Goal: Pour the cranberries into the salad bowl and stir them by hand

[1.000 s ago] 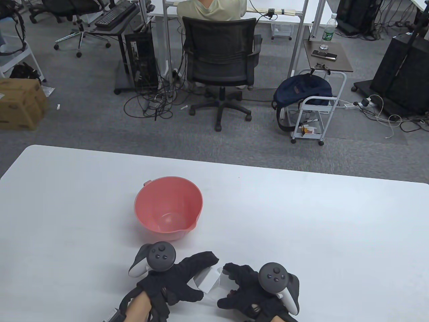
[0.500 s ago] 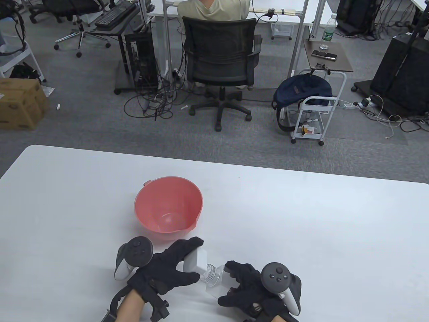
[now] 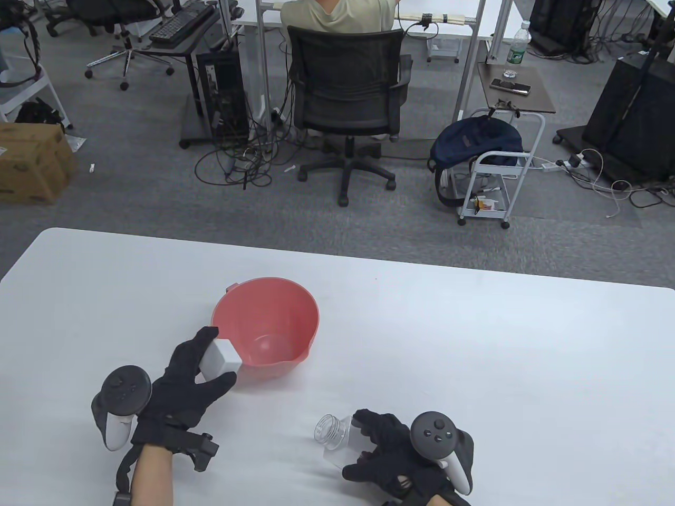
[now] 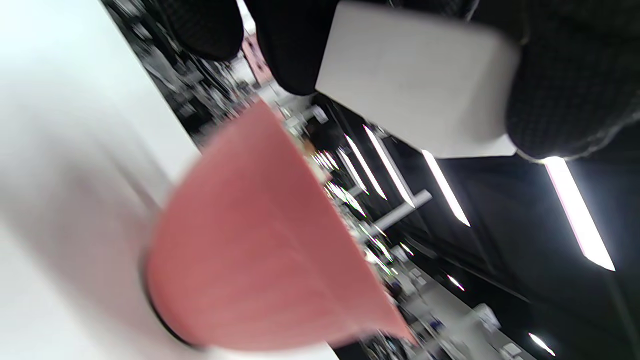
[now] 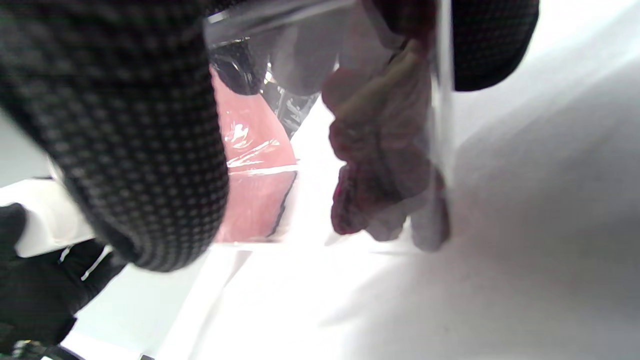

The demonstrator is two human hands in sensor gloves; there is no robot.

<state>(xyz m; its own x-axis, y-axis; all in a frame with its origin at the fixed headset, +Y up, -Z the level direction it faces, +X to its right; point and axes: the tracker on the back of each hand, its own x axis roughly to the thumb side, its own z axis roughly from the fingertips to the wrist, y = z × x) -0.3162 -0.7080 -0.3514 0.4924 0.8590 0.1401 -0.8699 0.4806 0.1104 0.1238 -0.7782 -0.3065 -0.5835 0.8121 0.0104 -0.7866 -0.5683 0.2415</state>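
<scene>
Evidently the lid is off so the pour can begin: the left hand grips the square white plastic cap and holds it just beside the pink plastic salad bowl, clear of the other hand. The right hand clasps the clear plastic jar, tilted with its open mouth toward the left hand. Dark red cranberries sit inside it, low over the white desk.
</scene>
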